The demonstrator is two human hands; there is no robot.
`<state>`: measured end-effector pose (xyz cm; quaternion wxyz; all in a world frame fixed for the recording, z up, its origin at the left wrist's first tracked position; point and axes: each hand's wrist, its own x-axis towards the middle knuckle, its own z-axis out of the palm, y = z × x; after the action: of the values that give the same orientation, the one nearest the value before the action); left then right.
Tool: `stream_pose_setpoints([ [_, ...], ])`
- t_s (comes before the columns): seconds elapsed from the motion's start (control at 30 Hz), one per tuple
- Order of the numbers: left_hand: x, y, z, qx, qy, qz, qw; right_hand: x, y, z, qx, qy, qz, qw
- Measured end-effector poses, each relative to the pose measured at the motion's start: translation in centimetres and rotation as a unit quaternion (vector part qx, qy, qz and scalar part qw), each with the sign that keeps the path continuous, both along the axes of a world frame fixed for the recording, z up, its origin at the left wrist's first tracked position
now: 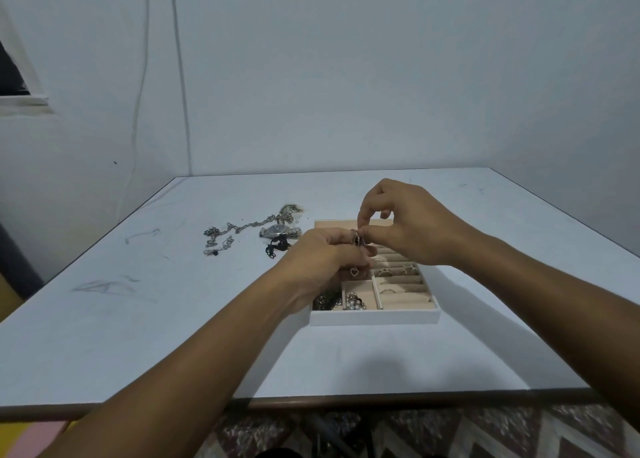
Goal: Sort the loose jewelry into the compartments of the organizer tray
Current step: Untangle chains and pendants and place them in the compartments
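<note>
Left hand (325,260) and right hand (412,225), both in pinch on 1 dark jewelry piece (356,240) over 1 tray (374,317).

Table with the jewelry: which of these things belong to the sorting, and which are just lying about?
Part of the job: organizer tray; small dark piece pinched between left hand and right hand; wristwatch, silver chains and black strand loose on the table.

Just lying about: hanging cable; patterned rug below the table edge.
</note>
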<state>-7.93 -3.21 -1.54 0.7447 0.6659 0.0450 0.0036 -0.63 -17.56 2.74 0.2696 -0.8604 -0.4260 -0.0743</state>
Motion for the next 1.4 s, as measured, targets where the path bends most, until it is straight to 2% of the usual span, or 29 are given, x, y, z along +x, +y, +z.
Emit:
stream_pose_setpoints([
  [0.53, -2.0, -0.7, -0.1, 0.036, 0.015, -0.010, 0.999, -1.7, -0.9, -1.2, -0.011, 0.001, 0.003, 1.000],
  [0.8, -2.3, -0.2, -0.4, 0.031, -0.008, 0.037, 0.999, -1.4, -1.1, -1.3, 0.009, 0.022, -0.006, 1.000],
  [1.07, -3.1, 4.0, -0.7, 0.134, -0.055, 0.128, 0.981, -1.2, -0.1, -2.2, 0.006, 0.081, 0.000, 0.997],
  [1.27, -4.2, 7.5, -1.5, 0.248, -0.077, 0.184, 0.948, -1.7, 2.8, -2.4, -0.034, 0.109, 0.019, 0.993],
  [1.4, -5.0, 9.9, -2.3, 0.370, -0.067, 0.192, 0.906, -1.7, 5.5, -2.6, -0.069, 0.087, 0.024, 0.994],
])
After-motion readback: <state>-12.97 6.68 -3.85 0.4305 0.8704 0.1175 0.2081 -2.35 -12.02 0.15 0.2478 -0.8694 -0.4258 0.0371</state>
